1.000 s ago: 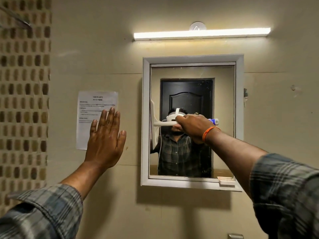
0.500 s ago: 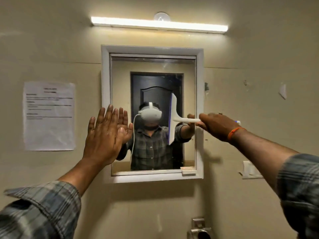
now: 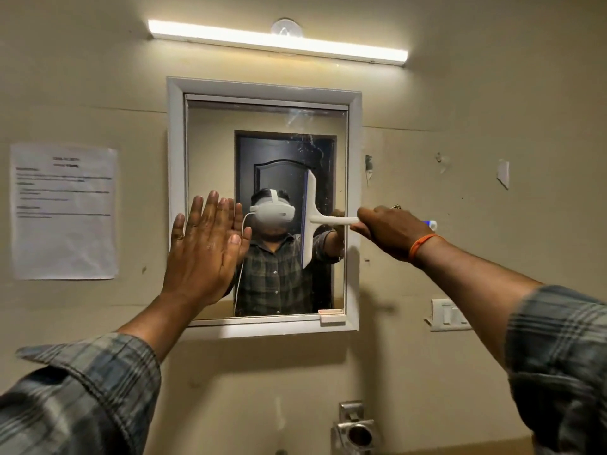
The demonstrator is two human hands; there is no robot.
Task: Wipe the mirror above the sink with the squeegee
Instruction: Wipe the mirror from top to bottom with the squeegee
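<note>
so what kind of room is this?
Most likely a small bathroom or washroom. A framed mirror hangs on a plain painted wall under a tube light, with a metal tap fitting just below it. The right hand holds a squeegee on the glass.

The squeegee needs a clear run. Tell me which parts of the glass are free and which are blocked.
Free: the top band under the frame, and the bottom strip right of the left hand. Blocked: the left edge, under that hand. The right hand holds the squeegee upright near the right edge.
</note>
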